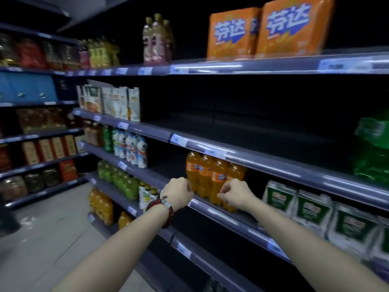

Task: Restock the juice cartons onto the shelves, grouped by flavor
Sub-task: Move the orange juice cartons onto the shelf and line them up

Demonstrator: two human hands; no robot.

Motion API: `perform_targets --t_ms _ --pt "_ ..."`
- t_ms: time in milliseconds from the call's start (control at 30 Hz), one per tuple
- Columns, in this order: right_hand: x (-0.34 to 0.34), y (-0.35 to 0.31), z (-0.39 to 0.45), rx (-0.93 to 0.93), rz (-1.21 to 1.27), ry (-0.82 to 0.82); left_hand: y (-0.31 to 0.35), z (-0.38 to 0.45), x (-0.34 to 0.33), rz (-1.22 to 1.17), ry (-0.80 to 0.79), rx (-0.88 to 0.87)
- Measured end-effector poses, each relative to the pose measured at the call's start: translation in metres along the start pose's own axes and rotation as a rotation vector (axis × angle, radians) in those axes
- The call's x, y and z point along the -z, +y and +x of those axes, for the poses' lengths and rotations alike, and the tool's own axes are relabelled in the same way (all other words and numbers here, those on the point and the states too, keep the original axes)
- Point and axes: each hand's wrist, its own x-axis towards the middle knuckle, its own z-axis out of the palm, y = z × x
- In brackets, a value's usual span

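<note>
Several white juice cartons (109, 102) with orange and green prints stand at the left end of the second shelf (210, 147); the rest of that shelf is dark and bare. One shelf lower stands a row of orange soda bottles (210, 175). My left hand (179, 191), with a red bead bracelet on its wrist, is at the leftmost bottle with its back toward me, so its fingers are hidden. My right hand (234, 192) hovers in front of the rightmost bottles with its fingers curled and nothing visible in them. Neither hand carries a carton.
Green-and-white multipacks (311, 209) sit right of the bottles. Orange boxes (271, 28) stand on the top shelf and a green pack (372, 144) at far right. Green and white bottles (126, 148) fill the left shelves. The aisle floor (52, 239) lies to the left.
</note>
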Motion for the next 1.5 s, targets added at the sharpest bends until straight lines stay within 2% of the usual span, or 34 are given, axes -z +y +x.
perform_targets --t_ms 333,500,867,1233,1500 --pt "-0.040 -0.112 0.154 0.201 0.043 -0.076 -0.111 0.095 0.090 0.188 0.074 0.152" --pt "-0.058 -0.171 0.223 0.297 0.080 -0.085 -0.168 0.138 0.123 0.198 0.143 0.191" --pt "-0.137 -0.271 0.328 0.254 0.185 -0.162 -0.309 0.219 0.161 0.100 0.173 0.266" --pt "-0.177 -0.377 0.421 0.184 0.124 0.008 -0.443 0.343 0.226 -0.010 0.111 0.106" --pt "-0.180 -0.402 0.467 0.101 0.040 0.097 -0.494 0.412 0.237 -0.067 0.070 0.010"
